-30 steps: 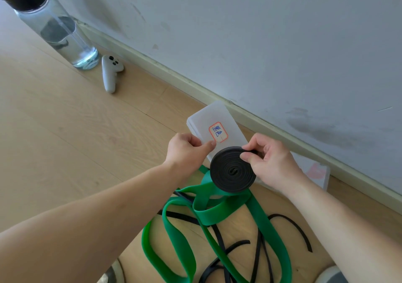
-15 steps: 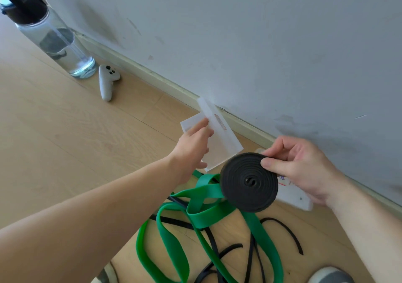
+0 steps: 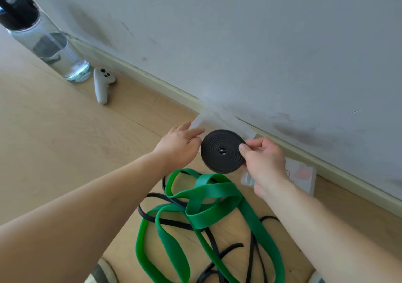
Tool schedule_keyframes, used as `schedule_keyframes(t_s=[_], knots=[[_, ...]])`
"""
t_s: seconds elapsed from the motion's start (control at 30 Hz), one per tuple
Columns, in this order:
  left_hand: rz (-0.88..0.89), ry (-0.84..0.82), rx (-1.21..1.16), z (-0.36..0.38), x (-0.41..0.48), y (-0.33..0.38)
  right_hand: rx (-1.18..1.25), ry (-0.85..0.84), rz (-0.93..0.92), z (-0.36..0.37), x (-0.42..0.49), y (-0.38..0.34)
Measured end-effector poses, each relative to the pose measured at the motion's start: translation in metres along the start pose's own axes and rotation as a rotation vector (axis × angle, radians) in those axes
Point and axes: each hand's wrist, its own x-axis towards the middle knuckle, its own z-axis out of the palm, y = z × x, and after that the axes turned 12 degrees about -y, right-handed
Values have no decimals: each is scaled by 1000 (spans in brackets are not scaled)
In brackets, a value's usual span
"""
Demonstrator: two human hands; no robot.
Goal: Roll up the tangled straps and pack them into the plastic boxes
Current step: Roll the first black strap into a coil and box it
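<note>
Wooden floor (image 3: 65, 141) by a wall (image 3: 261, 43): a rolled black strap (image 3: 221, 151) is pinched by the right hand (image 3: 264, 163) just by a plastic box (image 3: 210, 120) (blurred) touched by the left hand's (image 3: 179, 144) straight fingers

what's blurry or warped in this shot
Head view: the plastic box at the left hand is smeared by motion blur, its edges hard to trace; head view: the rolled black strap pinched by the right hand is sharp; head view: wide-angle distortion leans the water bottle in the top-left corner; lighting is soft, shadows faint.
</note>
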Motion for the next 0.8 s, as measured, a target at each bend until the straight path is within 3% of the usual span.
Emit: schedule_keyframes(t_s=[0.2, 0.33, 0.4, 0.53, 0.63, 0.8], knots=[[46, 77, 136, 23, -13, -6, 20, 41, -59, 1, 17, 4], [235, 264, 297, 18, -18, -13, -70, 8, -124, 1, 22, 9], [269, 171, 273, 12, -11, -11, -97, -16, -127, 3, 24, 13], [126, -3, 233, 16, 2, -6, -120, -7, -88, 11, 30, 21], [39, -22, 121, 23, 0, -19, -138, -1, -75, 12, 30, 25], [28, 11, 155, 27, -19, -34, -207, -85, 7, 12, 23, 38]])
